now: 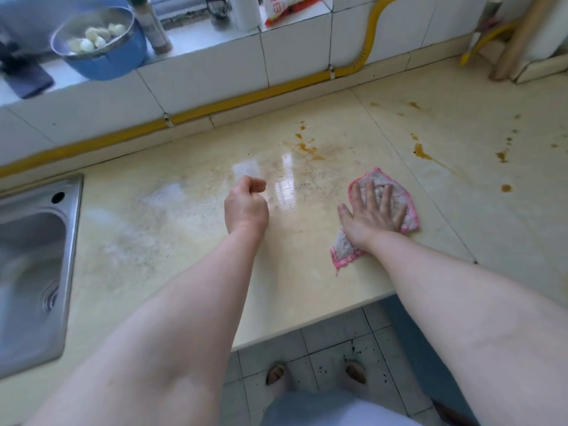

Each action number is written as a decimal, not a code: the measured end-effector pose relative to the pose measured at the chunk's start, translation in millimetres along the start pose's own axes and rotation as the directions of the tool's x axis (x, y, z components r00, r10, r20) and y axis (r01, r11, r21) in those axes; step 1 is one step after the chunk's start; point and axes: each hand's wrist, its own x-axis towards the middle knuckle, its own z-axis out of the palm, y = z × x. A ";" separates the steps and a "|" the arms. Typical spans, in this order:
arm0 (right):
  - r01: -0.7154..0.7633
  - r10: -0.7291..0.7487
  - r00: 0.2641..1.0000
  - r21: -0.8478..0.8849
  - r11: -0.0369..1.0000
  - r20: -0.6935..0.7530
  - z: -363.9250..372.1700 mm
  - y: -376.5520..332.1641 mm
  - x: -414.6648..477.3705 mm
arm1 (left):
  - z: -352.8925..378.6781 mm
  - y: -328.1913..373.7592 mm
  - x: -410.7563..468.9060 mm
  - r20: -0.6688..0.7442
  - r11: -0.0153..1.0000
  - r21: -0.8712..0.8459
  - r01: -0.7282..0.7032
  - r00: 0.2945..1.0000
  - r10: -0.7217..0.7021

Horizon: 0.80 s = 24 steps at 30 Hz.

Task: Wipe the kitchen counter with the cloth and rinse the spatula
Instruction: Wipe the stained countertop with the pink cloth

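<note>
A grey cloth with a pink hem [405,207] lies flat on the cream kitchen counter [172,229], right of centre. My right hand [373,215] presses down on it with the palm flat and the fingers spread. My left hand [246,206] is curled into a loose fist with nothing in it, resting on the counter about a hand's width to the left of the cloth. Orange-brown sauce stains [310,149] sit just beyond the cloth, and more of these stains [422,152] dot the counter to the right. No spatula is in view.
A steel sink [33,272] is set into the counter at the left. A yellow hose [246,98] runs along the tiled back wall. On the sill stand a metal bowl of food [92,35], a bottle [155,26] and packets. Wooden handles [516,41] lean at the far right.
</note>
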 end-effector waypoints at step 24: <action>0.649 -0.624 0.760 -0.145 0.747 0.185 55.6 -242.2 -23.6 | -124.7 -62.8 70.1 -0.224 0.995 0.076 0.068 0.973 -0.050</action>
